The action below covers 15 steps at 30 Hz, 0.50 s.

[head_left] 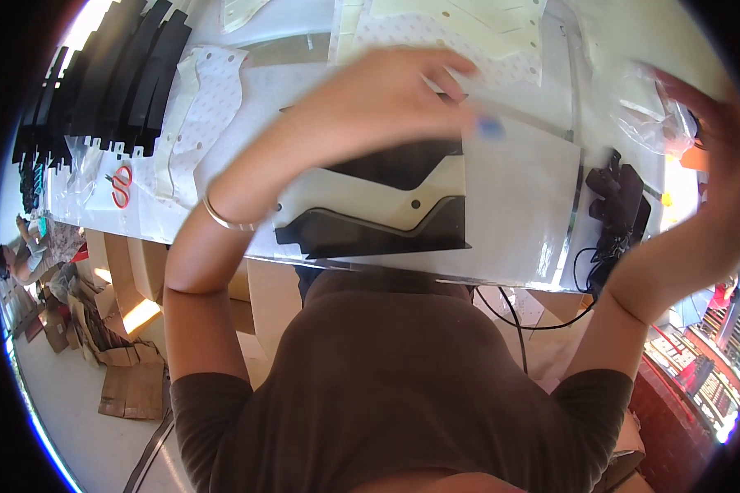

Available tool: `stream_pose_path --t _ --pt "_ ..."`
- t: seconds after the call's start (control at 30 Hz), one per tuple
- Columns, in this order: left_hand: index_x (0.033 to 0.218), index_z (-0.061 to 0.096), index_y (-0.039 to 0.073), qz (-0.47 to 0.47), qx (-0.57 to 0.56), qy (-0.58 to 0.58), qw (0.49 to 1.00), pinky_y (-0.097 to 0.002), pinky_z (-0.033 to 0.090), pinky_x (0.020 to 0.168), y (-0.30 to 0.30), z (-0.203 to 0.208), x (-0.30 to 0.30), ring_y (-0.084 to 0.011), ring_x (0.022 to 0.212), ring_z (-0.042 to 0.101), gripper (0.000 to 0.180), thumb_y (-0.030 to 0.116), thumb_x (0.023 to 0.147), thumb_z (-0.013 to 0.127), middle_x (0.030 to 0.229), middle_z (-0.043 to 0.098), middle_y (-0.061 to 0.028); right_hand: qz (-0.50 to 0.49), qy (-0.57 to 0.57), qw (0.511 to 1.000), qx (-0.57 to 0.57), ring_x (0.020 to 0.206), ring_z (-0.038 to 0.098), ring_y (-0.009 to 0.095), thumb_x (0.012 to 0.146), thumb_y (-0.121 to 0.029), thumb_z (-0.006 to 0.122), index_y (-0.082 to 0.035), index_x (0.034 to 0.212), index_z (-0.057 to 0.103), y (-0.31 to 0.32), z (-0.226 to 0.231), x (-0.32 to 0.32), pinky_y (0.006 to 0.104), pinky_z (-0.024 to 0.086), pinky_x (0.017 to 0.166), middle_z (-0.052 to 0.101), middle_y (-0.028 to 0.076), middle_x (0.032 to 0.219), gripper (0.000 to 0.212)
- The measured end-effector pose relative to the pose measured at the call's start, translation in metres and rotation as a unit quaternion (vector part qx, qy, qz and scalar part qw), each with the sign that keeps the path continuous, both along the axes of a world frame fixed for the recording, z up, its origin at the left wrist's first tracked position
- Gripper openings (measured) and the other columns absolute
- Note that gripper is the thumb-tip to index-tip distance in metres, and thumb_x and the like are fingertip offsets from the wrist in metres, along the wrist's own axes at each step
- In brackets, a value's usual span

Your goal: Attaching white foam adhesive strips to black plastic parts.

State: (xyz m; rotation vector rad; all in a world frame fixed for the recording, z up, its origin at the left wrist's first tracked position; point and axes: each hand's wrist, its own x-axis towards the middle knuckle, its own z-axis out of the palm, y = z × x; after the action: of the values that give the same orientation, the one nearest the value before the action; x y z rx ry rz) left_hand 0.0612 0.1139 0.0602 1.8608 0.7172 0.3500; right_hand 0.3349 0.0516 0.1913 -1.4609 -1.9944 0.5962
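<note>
Left hand [399, 94] spreads fingers near a printed sheet [514, 67]; whether right hand [728, 140] pinches clear plastic [649, 122] I cannot tell.

Hands counted: two, the left hand [407, 94] and the right hand [728, 138]. Bracelet [222, 220]: one. Red-handled scissors [120, 187]: one pair. Dark shaped panels [366, 238] on the table: two. Dotted sheets [210, 111]: at least two. Black strips [115, 82] at left: more than five; overlap prevents an exact figure.
</note>
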Motion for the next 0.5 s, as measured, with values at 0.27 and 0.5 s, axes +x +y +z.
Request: stream_pose_path --t 0.27,0.5 --pt "0.108 0.056 -0.011 0.274 -0.174 -0.260 0.909 -0.0305 0.055 0.074 -0.061 -0.031 -0.059 -0.0229 0.083 0.068 0.025 0.008 0.092 0.051 0.098 0.065 -0.0173 0.196 0.287 0.935 -0.073 0.104 0.058 0.019 0.092 -0.034 0.049 -0.002 0.107 0.061 -0.006 -0.100 -0.076 0.0329 0.041 0.092 0.063 0.008 0.108 0.038" --pt "0.110 0.057 -0.006 0.325 -0.219 -0.226 0.892 -0.0296 0.053 0.070 -0.100 -0.047 -0.094 -0.0216 0.082 0.066 0.023 0.005 0.090 0.058 0.098 0.065 -0.0120 0.129 0.002 0.990 -0.051 0.088 0.054 0.026 0.079 -0.010 0.068 -0.006 0.096 0.064 -0.049 -0.212 -0.071 0.0349 0.041 0.084 0.062 0.008 0.089 0.018"
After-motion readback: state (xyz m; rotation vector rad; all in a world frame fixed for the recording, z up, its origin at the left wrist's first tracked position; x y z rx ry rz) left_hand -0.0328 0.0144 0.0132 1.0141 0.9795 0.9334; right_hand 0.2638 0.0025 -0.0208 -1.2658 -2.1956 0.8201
